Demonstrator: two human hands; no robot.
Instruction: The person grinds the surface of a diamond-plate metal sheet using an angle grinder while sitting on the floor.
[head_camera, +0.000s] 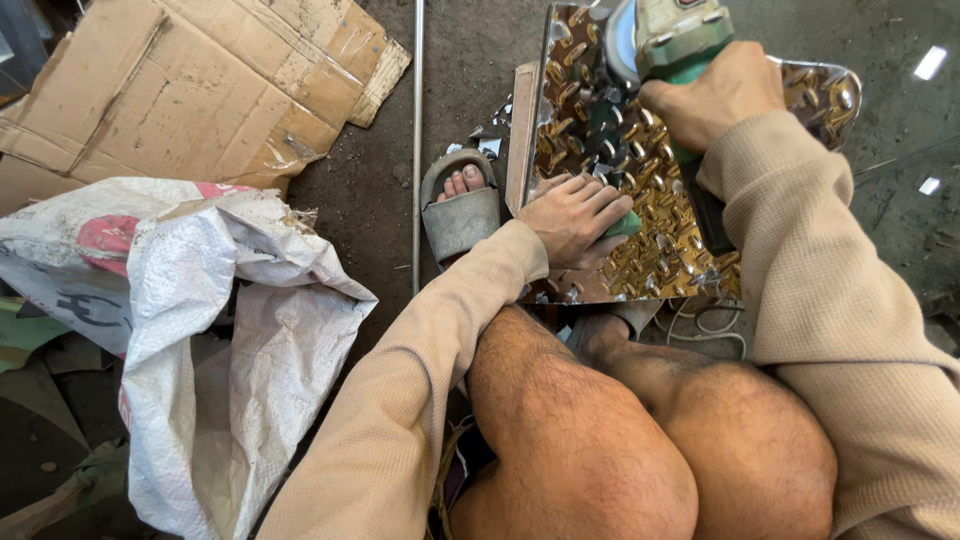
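A large flattened sheet of brown corrugated cardboard (200, 90) is lying on the dark dirt floor (370, 200), well off to the left of the left hand. Nearer the person, also left of that hand, a crumpled white woven plastic sack (230, 340) is slumping in a heap.

Directly under both hands, a shiny embossed metal sheet with a golden teardrop pattern (640, 250) is resting on the floor, its near edge just ahead of the person's bare knees.

The right hand (715, 95) is clenching around the body of a green and grey angle grinder (670, 45), holding it above the far part of the sheet; whether the disc is touching the metal cannot be told.

The left hand (572, 212) is lying flat with fingers spread, pressing down on the sheet and gripping nothing; something green is peeking out past its fingertips.

Just left of the left hand, a foot in a grey slide sandal (460, 215) is standing beside the sheet's edge, and a thin straight metal rod (417, 140) is lying on the floor just beyond it.
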